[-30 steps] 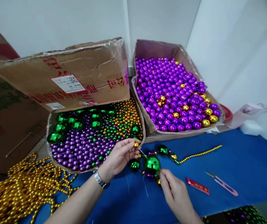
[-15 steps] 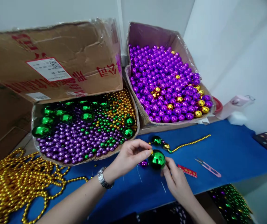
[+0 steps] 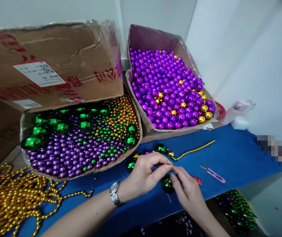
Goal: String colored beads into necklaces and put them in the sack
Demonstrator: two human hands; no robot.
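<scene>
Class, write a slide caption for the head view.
Left hand and right hand meet by a large green bead, before two open boxes of beads.

The left carton and right carton, both holding loose beads, line the worktop's back edge, a beaded strand before them. Bead strings lie at the left end, snips near the front edge, right of a packet.
</scene>
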